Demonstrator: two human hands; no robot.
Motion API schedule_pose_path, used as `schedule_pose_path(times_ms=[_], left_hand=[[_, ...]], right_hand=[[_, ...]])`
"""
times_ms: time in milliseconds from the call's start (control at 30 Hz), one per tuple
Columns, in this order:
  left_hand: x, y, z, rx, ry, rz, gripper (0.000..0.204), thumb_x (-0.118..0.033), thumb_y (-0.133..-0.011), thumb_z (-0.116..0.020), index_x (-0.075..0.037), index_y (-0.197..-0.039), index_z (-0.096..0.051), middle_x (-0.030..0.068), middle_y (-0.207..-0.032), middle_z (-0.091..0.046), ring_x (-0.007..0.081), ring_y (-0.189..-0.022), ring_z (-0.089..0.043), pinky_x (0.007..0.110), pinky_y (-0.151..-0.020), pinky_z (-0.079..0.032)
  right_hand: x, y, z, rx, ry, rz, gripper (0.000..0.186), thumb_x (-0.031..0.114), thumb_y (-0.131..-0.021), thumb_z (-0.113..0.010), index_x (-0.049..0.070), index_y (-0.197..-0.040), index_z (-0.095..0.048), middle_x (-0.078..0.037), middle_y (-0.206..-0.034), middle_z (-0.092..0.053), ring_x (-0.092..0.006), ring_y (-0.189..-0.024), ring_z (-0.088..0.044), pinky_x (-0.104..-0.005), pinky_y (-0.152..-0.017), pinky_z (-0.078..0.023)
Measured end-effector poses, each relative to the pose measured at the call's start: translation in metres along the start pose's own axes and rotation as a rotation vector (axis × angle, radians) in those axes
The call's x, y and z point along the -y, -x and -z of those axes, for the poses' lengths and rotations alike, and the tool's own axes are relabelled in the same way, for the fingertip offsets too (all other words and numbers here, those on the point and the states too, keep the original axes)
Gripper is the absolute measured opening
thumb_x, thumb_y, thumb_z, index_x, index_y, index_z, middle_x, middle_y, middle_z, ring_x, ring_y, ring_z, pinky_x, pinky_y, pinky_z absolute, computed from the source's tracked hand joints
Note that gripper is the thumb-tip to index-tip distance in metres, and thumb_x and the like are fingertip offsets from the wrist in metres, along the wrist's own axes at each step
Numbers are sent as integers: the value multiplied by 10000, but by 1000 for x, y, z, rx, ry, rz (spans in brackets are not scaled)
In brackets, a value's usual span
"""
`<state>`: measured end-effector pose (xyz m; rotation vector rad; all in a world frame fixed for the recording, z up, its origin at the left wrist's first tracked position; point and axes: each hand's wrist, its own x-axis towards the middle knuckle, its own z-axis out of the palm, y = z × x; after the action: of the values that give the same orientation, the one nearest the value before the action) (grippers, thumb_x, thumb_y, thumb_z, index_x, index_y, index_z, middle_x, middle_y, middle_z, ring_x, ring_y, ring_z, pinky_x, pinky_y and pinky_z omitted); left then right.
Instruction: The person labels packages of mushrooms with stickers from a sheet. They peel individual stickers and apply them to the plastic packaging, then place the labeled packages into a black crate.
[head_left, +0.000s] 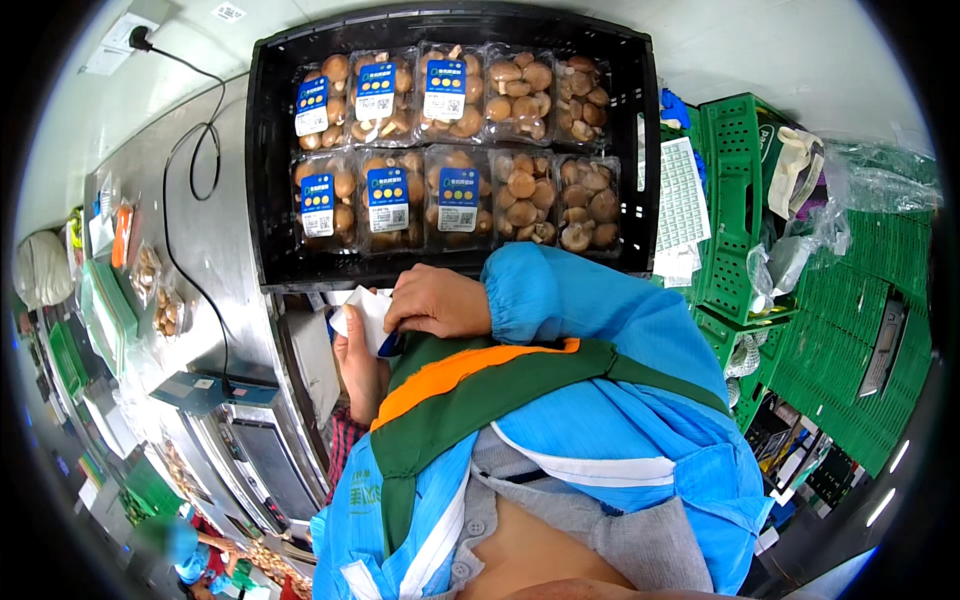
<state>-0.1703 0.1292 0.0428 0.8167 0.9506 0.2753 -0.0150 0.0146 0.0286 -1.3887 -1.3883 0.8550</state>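
Note:
My left hand (362, 368) is closed around a small white paper label (368, 310), its thumb lying along the edge. A strip of dark blue shows below the white part. My right hand (440, 300) is bent over the same label, fingers pinched together at its right edge; the fingertips are partly hidden. Just beyond both hands stands a black plastic crate (450, 268) with two rows of clear packs of brown mushrooms. Packs on the left and in the middle, such as one labelled pack (458, 195), carry blue-and-white labels. Packs on the right, such as one pack (588, 205), show none.
Green crates (735, 200) with plastic bags (830, 200) stand at the right, beside a white label sheet (682, 195). At the left, a black cable (175, 230) crosses the steel table (235, 190) to a dark flat device (215, 392). Another person (205, 560) works at the far lower left.

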Motion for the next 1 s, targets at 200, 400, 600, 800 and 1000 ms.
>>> schedule_pose_path(times_ms=[200,400,600,800,1000], left_hand=[[-19,-17,34,-197,181,-222,414,-387,-999,-449,-33,-1187,-552,78,-1084,-645,184,-945,-625,337,-863,-495],[-47,-5,48,-173,-15,-251,467,-397,-991,-464,-17,-1260,-499,60,-1120,-584,180,-989,-580,357,-909,-465],[-34,24,-12,45,197,303,520,-558,-942,-446,-74,-1086,-567,87,-1077,-585,264,-942,-603,457,-805,-522],[-34,40,-13,272,109,344,770,-673,-893,-409,-55,-1352,-421,127,-1182,-556,266,-1052,-572,386,-912,-482],[-10,37,21,158,-459,100,317,-262,-973,-553,-2,-1132,-639,33,-993,-667,100,-899,-595,263,-812,-474]], right_hand=[[5,14,36,-314,-450,-25,109,-21,-783,-704,33,-871,-669,-100,-1083,-624,-221,-1001,-595,-329,-890,-463],[-81,43,172,-938,-167,-405,213,118,-890,-633,21,-1073,-585,-82,-930,-631,-129,-809,-616,-268,-696,-526],[-175,42,233,-990,296,-458,320,168,-801,-732,41,-1051,-575,-124,-935,-629,-229,-840,-622,-339,-736,-510],[-156,25,232,-800,787,-630,477,278,-753,-753,80,-1147,-570,-139,-1137,-574,-334,-1037,-564,-436,-875,-463],[-141,42,223,-416,1167,-534,628,333,-777,-724,86,-1310,-502,-125,-1293,-503,-312,-1235,-427,-487,-1002,-349]])
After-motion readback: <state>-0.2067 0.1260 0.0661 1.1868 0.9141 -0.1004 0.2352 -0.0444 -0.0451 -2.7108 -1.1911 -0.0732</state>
